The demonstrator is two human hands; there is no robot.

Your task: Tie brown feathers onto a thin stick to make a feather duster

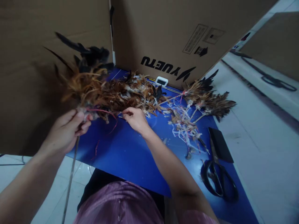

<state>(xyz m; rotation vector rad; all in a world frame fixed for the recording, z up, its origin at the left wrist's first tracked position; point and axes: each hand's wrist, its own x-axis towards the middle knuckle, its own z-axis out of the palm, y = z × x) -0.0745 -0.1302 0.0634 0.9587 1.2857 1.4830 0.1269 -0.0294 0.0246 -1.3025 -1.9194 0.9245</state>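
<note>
My left hand is wrapped round the thin stick of a feather duster, just below its brown and black feathers. A pink string trails from the bound feathers by my left fingers toward the right, then curls down. My right hand is low over the blue table, thumb and forefinger pinched together beside a heap of loose brown feathers. A small pale bit shows at these fingertips, but I cannot make out what it is.
Cardboard boxes stand behind the blue table. Finished-looking feather dusters lie at the right, with string and feather scraps before them. Black-handled scissors rest by a dark flat object. A small white-framed device sits at the back.
</note>
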